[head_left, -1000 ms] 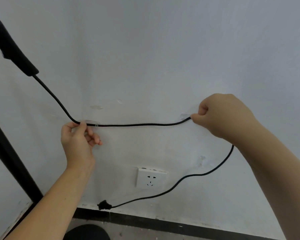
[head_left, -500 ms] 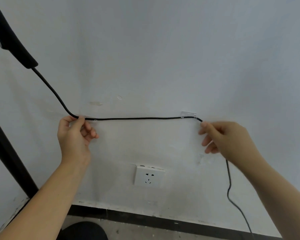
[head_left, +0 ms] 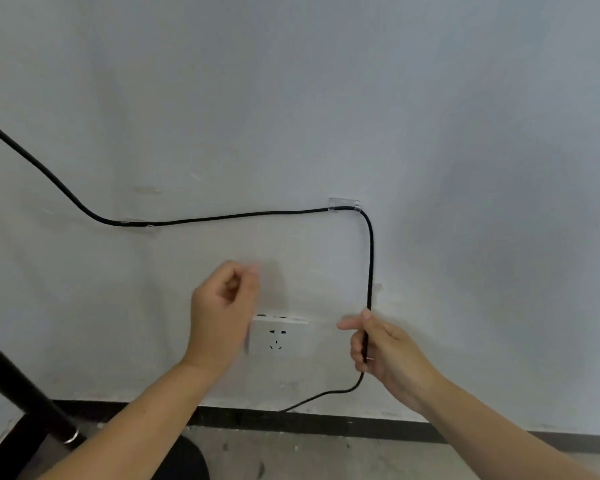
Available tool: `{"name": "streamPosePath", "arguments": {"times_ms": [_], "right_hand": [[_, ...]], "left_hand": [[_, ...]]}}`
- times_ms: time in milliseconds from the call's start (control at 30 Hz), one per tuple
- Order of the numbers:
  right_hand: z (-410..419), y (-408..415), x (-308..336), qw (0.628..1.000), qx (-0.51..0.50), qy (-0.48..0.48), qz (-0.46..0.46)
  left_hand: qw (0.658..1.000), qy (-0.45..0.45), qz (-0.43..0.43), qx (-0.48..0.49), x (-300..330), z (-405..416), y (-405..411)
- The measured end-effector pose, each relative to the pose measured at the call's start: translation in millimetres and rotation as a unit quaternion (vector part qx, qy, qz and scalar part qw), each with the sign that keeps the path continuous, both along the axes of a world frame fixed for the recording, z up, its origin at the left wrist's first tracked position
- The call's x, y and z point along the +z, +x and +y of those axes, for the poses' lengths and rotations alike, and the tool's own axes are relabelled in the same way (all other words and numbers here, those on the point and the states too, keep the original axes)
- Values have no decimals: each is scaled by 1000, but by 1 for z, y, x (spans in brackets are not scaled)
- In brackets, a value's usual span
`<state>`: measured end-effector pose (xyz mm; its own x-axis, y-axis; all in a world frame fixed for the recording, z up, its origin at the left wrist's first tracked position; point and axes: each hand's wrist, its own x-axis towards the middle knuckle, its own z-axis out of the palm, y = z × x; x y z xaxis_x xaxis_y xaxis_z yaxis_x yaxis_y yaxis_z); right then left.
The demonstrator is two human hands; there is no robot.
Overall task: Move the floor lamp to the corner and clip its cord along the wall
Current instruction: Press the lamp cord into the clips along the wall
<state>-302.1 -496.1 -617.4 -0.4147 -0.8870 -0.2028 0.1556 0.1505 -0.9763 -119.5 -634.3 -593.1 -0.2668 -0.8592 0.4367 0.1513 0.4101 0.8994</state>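
The lamp's black cord (head_left: 243, 215) runs along the white wall from the upper left, through a clear clip (head_left: 140, 224) and a second clear clip (head_left: 343, 204), then bends down past a third clear clip (head_left: 376, 288). My right hand (head_left: 383, 344) grips the hanging part of the cord just below that clip. My left hand (head_left: 224, 311) is off the cord, fingers loosely curled, in front of the wall left of the socket. The lamp's black pole (head_left: 21, 389) slants across the lower left, its round base (head_left: 184, 462) at the bottom edge.
A white wall socket (head_left: 279, 337) sits between my hands. A black skirting strip (head_left: 326, 422) runs along the foot of the wall above a grey concrete floor (head_left: 326, 455). The cord's loose end trails down to the skirting.
My left hand let go of the cord at the left clip and moved right and down toward the socket. My right hand slid down the cord, which now hangs straight from the second clip.
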Motion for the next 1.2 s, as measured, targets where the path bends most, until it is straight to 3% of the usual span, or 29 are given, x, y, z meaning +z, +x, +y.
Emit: {"name": "streamPosePath", "arguments": {"times_ms": [67,167,400,600,867,967,1067,1133,1200], "right_hand": [[2,-10,4,1000,-12,5,-10],[4,-18,10,1000,11,23,18],[7,-35,24,990,-33,42,129],[16,-43,-9,982,-52,48,173],[-11,-5,-36,998,11,53,11],[-14,-1,-33,999,5,40,-6],[-16,5,-35,998,21,32,-45],[-18,11,-37,997,38,27,-59],[-20,11,-41,997,46,43,-33]], "left_hand": [[993,-13,-79,-83,0,16,-26],[979,-40,-155,-124,4,32,-65],[977,-16,-180,-111,11,42,-109],[973,42,-181,-137,13,36,-111],[968,37,-208,-133,-10,22,-77],[935,62,-316,-149,-44,15,-45],[853,67,-439,-274,-87,25,-24],[822,99,-433,-357,-112,40,-15],[811,132,-433,-371,-134,46,-5]]}}
